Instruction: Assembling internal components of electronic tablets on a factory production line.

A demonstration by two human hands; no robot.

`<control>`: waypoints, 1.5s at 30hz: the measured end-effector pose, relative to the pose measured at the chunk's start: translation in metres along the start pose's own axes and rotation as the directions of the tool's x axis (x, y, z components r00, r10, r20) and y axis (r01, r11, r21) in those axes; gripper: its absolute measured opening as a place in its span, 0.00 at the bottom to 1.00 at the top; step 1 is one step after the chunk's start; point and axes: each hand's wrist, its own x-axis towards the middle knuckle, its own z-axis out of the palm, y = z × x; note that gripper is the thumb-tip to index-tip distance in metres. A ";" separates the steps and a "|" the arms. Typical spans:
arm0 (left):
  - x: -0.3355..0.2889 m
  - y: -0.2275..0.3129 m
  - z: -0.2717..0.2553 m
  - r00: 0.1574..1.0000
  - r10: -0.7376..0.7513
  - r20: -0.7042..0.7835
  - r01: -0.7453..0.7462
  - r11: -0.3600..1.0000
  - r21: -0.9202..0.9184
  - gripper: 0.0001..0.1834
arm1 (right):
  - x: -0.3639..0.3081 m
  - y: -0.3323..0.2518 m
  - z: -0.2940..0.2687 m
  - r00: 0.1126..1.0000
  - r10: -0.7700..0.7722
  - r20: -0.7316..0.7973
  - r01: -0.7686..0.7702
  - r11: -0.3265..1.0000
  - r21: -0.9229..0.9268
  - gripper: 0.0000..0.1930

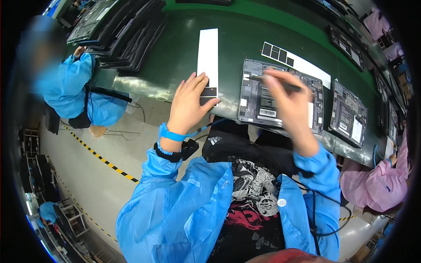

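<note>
My left hand (188,103) lies with fingers stretched and thumb apart on the near end of a white backing strip (208,52). Black rectangular stickers (209,92) show beside its thumb and fingers. Bent around a dark slim tool (290,87), my right hand (291,103) hovers over an opened tablet-like device (251,98) with its inner boards and battery bare. Motion blurs this hand, and the tool's exact kind cannot be made out. Small white patches dot the device's edges; my right hand and forearm hide part of it.
A second white strip with black stickers (309,68) lies behind the device. Another opened device (346,114) sits to the right, with more beyond. Dark panels (131,44) are stacked at the far left. People in blue (72,81) and pink (375,186) sit at either side.
</note>
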 end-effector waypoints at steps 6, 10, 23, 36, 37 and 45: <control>-0.003 -0.002 0.010 0.995 -0.074 -0.068 0.067 0.993 -0.100 0.36 | 0.034 0.037 0.077 0.997 -0.008 0.079 0.033 0.946 -0.323 0.13; -0.005 -0.003 0.011 0.993 -0.064 -0.100 0.054 0.993 -0.103 0.36 | 0.037 0.046 0.085 0.995 -0.038 0.098 0.074 0.916 -0.393 0.13; -0.006 -0.003 0.015 0.992 -0.050 -0.115 0.045 0.998 -0.052 0.36 | 0.035 0.045 0.089 0.996 0.059 0.060 -0.043 0.968 -0.247 0.13; -0.006 -0.003 0.013 0.993 -0.029 -0.114 0.027 1.000 -0.014 0.35 | 0.032 0.037 0.086 0.993 0.064 0.098 -0.041 0.975 -0.217 0.09; -0.006 -0.003 0.013 0.993 -0.012 -0.116 0.013 1.000 0.003 0.34 | 0.033 0.037 0.082 0.994 0.066 0.090 -0.045 0.975 -0.218 0.09; 0.000 -0.001 -0.006 0.998 0.042 -0.043 -0.037 0.994 0.104 0.30 | 0.030 0.029 -0.028 0.973 0.204 -0.112 -0.177 0.961 0.212 0.13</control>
